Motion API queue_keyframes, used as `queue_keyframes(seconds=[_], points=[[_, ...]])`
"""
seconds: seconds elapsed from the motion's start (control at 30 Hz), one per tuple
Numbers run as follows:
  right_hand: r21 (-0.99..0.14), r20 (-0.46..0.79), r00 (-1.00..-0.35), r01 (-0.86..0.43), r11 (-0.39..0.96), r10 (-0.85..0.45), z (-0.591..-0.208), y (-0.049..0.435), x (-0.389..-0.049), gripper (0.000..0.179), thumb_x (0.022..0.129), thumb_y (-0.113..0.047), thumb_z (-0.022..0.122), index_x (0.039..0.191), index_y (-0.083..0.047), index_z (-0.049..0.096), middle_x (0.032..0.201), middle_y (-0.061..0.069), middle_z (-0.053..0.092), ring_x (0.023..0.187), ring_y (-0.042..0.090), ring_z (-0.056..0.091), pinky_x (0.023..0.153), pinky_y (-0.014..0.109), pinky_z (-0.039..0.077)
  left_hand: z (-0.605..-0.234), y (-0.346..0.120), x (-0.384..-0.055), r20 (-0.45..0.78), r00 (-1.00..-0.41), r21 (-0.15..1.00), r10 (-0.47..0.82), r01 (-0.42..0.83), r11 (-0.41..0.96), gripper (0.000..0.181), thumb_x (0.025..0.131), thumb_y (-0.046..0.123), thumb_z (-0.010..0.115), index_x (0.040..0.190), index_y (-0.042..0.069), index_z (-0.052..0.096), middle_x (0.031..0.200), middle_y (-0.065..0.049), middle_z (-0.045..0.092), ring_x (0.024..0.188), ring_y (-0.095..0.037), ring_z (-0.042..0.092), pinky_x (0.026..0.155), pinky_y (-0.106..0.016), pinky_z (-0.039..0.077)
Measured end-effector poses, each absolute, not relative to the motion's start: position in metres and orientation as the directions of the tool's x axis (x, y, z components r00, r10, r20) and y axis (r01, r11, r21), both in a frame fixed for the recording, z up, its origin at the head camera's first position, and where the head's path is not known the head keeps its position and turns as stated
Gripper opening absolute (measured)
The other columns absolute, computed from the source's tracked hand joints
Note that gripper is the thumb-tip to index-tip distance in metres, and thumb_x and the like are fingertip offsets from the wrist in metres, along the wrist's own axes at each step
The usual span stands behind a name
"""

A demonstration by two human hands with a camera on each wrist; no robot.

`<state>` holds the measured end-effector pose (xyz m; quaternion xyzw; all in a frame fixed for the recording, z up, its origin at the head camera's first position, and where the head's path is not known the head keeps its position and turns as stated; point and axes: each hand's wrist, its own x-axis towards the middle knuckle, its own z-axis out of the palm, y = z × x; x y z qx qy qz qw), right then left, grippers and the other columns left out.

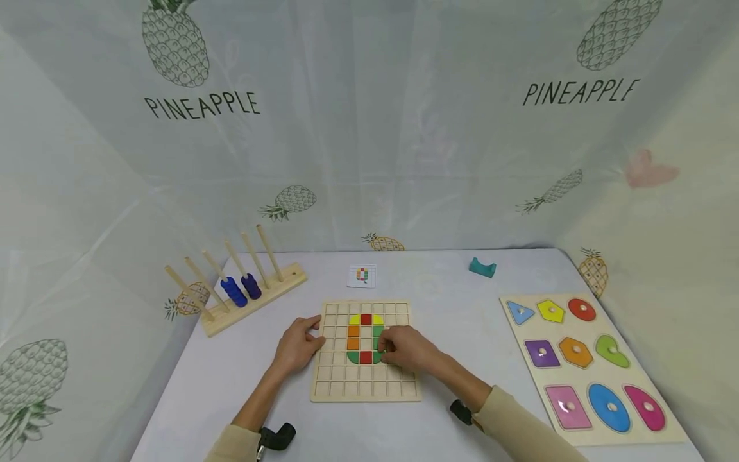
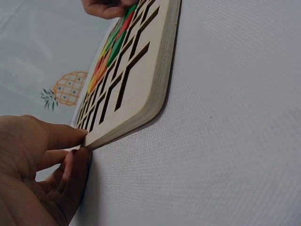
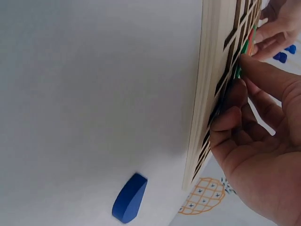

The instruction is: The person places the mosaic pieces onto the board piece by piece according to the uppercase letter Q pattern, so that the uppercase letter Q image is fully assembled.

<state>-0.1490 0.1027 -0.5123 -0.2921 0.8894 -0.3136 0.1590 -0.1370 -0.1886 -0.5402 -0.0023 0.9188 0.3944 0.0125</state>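
On the table lies a square wooden grid board [image 1: 337, 388], with yellow, red, orange and green tiles [image 1: 353, 344] set in a ring around its middle. My left hand [image 1: 297, 346] touches the board's left edge with its fingertips, as the left wrist view also shows. Over the right side of the ring is my right hand [image 1: 407, 348], thumb and finger bent together at a green tile [image 3: 238, 70] on the board. The fingers partly hide that tile. Behind the board, a small white card [image 1: 354, 282] carries a similar coloured ring.
At the back left stands a wooden peg rack [image 1: 291, 276] with blue and purple beads [image 1: 233, 292]. A shape puzzle board [image 1: 554, 401] with knobbed pieces lies on the right. A teal curved block [image 1: 482, 267] rests near the back edge.
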Motion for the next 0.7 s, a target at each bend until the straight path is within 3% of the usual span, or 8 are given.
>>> queue_keyframes(seconds=[0.7], points=[[-0.629,-0.081,-0.783,-0.44,0.641,-0.617,-0.5119,0.099,-0.1479,0.01,0.087,-0.009,0.076,0.088,-0.014,0.068,0.071,-0.011,0.055,0.065,0.006,0.049,0.06,0.022,0.044,-0.5381,-0.1884,-0.136,-0.022,-1.0,0.724,-0.002,-0.018,0.689,0.057,0.087,0.014,0.077,0.139,0.002,0.059,0.113,-0.005,0.063,0.082,-0.009,0.065,0.07,-0.031,0.049]])
